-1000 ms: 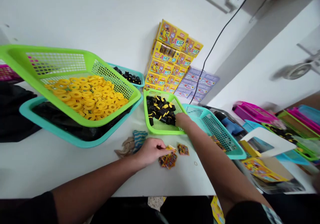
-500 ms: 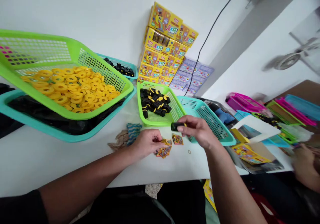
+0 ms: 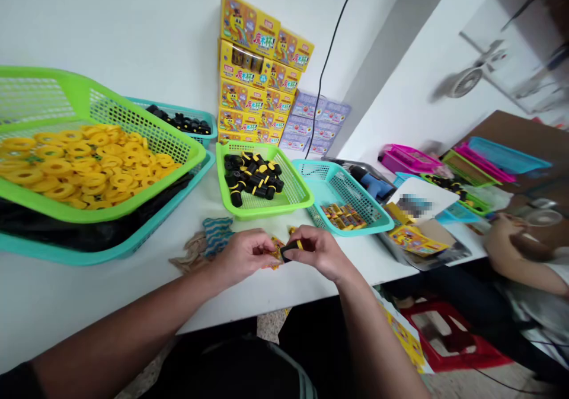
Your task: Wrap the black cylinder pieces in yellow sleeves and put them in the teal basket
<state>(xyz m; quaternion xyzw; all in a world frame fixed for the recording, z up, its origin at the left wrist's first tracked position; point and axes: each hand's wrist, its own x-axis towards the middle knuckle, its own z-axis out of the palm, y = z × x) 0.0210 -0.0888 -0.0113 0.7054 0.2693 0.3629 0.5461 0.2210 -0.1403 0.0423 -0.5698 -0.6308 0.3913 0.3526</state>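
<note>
My right hand (image 3: 320, 253) pinches a small black cylinder with a yellow band (image 3: 290, 248) just above the white table's front edge. My left hand (image 3: 242, 254) meets it from the left, its fingers closed on small yellow printed cards (image 3: 276, 246). Behind the hands stands a small green basket (image 3: 294, 200) of more black-and-yellow cylinders (image 3: 253, 178). To its right, a teal basket (image 3: 371, 225) holds several small yellow packets (image 3: 343, 216).
A large green basket (image 3: 133, 200) of yellow rings rests on a teal tray (image 3: 133, 242) at the left. Yellow boxes (image 3: 255, 79) are stacked against the wall. A folded cloth (image 3: 208, 242) lies by my left hand. Another person's arm (image 3: 515, 257) is at the right, beside coloured trays.
My right hand took a black cylinder out of the small green basket and brought it to my left hand. The view has swung to the right.
</note>
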